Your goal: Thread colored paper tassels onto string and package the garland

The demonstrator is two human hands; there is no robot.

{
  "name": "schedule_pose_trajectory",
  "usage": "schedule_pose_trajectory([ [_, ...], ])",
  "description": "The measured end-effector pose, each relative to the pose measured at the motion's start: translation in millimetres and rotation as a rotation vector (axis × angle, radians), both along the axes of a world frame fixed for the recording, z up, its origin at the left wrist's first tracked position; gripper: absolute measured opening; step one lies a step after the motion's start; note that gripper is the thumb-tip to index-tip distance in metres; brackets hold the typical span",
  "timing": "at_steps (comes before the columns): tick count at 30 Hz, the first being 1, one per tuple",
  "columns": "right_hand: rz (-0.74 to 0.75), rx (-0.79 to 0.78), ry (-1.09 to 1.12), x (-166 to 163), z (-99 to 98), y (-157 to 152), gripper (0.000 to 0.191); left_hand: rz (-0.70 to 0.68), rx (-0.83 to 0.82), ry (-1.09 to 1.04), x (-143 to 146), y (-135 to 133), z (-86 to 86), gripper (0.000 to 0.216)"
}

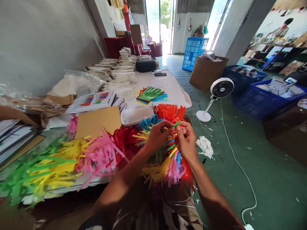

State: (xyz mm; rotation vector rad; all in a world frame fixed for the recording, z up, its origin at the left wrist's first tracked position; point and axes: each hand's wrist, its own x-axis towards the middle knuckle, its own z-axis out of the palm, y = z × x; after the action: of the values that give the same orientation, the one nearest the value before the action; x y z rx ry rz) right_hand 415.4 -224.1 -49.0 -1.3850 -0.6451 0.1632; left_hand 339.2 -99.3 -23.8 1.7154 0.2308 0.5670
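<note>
My left hand (157,135) and my right hand (186,139) meet over my lap, both with fingers pinched on a bundle of multicoloured fringed paper strips (165,166). A small green strip (177,123) sticks up between the fingertips of both hands. The bundle hangs below my hands in yellow, pink, red and blue. More fringed paper lies on the table (172,86) to my left: green (21,179), yellow (59,166), pink (100,156), red (124,140). Orange fringe (169,111) sits just beyond my hands.
A white plastic tray (136,115), a brown card sheet (98,121) and stacks of paper (122,76) are on the table. A small white fan (219,91) stands on the green floor with its cord (240,166). A cardboard box (206,72) and blue crates (266,95) stand to the right.
</note>
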Motion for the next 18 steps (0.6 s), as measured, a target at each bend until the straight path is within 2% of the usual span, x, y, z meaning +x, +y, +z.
schedule_pose_trajectory([
  [6, -0.029, -0.004, -0.035, 3.1, -3.6, 0.9, 0.023, 0.053, 0.003, 0.012, -0.8, -3.4, -1.3, 0.02],
  [11, -0.055, -0.022, -0.005, 5.1, -5.2, 2.6, 0.023, 0.123, -0.025, -0.061, -2.4, -7.2, 1.3, 0.016],
  [14, -0.047, -0.053, 0.038, 7.3, -5.7, 4.0, 0.022, 0.051, -0.104, -0.045, -3.0, -4.8, -0.4, 0.021],
  [18, -0.027, -0.101, 0.022, 8.0, -5.9, 3.8, 0.017, -0.039, -0.292, -0.024, -2.0, 2.3, -2.6, 0.033],
])
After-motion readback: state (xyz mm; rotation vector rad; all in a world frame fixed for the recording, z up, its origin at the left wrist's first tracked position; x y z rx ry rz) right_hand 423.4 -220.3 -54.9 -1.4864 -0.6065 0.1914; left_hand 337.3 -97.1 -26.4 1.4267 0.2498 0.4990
